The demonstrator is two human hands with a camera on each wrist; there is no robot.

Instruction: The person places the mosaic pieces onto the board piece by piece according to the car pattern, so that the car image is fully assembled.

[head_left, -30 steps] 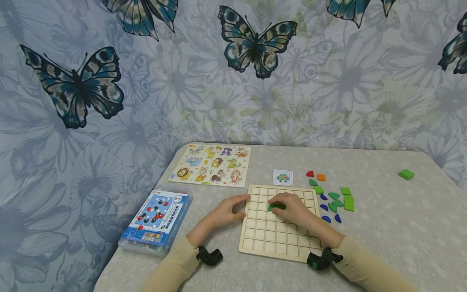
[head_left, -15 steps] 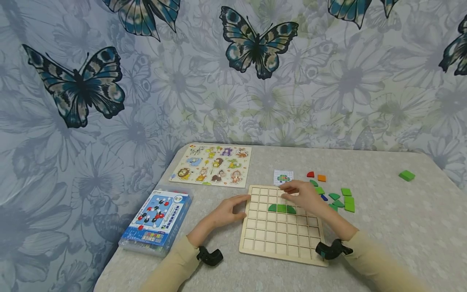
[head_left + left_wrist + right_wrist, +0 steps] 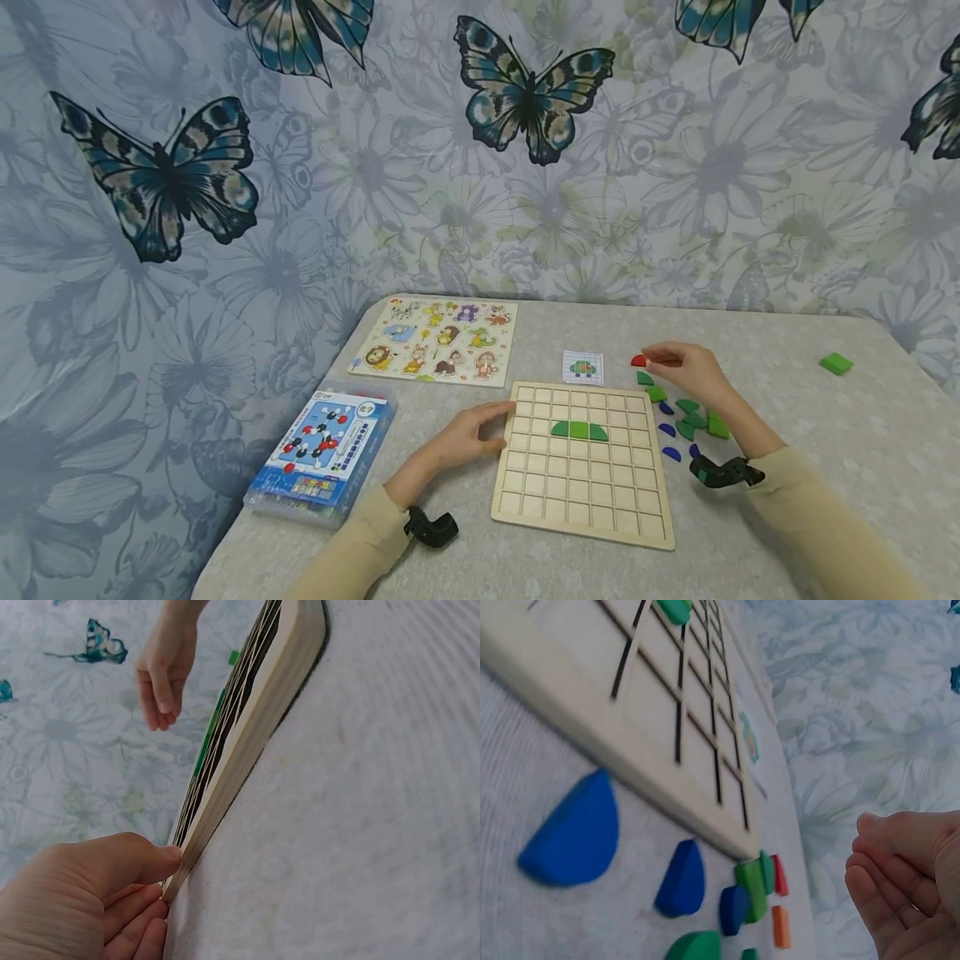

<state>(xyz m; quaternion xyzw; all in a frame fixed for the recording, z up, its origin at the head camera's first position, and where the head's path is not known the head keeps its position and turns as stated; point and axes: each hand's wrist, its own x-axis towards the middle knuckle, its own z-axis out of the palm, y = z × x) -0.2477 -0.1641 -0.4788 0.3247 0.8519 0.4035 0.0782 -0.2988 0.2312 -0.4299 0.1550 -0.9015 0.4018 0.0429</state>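
Note:
My left hand (image 3: 467,435) rests at the left edge of a wooden grid board (image 3: 570,525), thumb and forefinger touching the rim apart from each other. In the left wrist view its thumb (image 3: 142,859) lies against the board's side. On the board, a light green square (image 3: 579,430) sits between two dark green quarter-round pieces (image 3: 560,428). My right hand (image 3: 692,372) hovers beyond the board's far right corner, fingertips beside a red quarter-round piece (image 3: 637,361). In the right wrist view its fingers hold nothing, above an orange square (image 3: 781,927) on the table.
Several blue half-round pieces (image 3: 671,454) and green pieces (image 3: 686,430) lie right of the board. A pattern card (image 3: 582,367) lies behind it. An animal puzzle (image 3: 435,342) and a boxed molecule set (image 3: 322,454) stand left. A green block (image 3: 836,363) lies far right.
My right hand has let go of a dark green piece on the board, lifted off and moved right to the loose pieces. The left hand has stayed at the board's edge.

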